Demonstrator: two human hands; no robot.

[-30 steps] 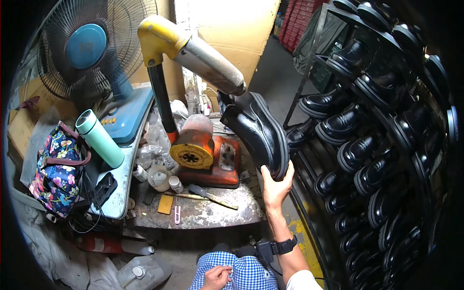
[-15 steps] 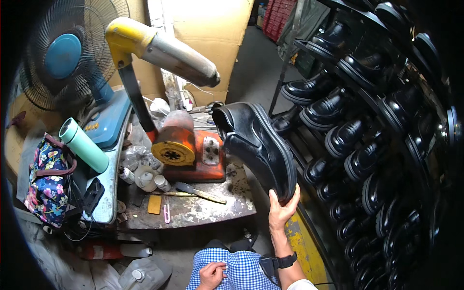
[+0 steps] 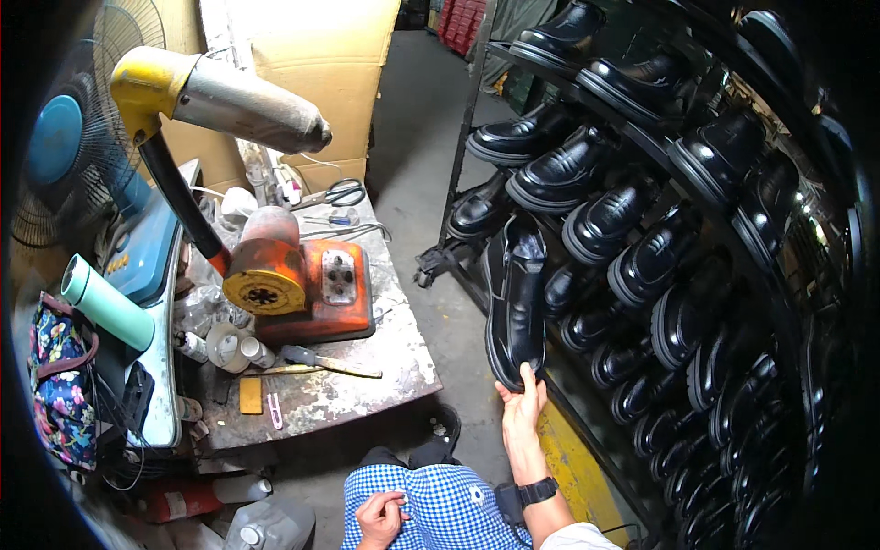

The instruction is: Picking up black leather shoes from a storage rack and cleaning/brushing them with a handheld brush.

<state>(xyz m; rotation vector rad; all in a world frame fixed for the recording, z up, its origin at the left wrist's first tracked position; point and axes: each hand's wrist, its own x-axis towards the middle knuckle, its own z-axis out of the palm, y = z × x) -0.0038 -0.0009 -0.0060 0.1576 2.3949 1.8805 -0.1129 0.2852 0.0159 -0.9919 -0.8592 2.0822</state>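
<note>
A glossy black leather shoe [image 3: 518, 307] is in my right hand [image 3: 522, 403], gripped at its toe with the thumb on top. The shoe points toward me, its opening at the far end and its sole edge on the left. It is held in front of the shoe rack [image 3: 573, 371], near the lower rows. My left hand [image 3: 379, 519] rests by my blue checked apron [image 3: 426, 500] with its fingers curled in; nothing shows in it.
Several black shoes [image 3: 632, 215] fill the rack on the right. At left, a worn table [image 3: 403, 367] carries an orange-red machine [image 3: 339, 289], a heat-gun-like tool [image 3: 243, 105], a knife [image 3: 335, 362] and scissors [image 3: 346, 192]. A mint bottle [image 3: 108, 302] and fan [image 3: 55, 137] stand farther left.
My view has swung to the right, toward the rack. My right hand has carried the shoe away from the table to the rack and turned it. My left hand stays by the apron.
</note>
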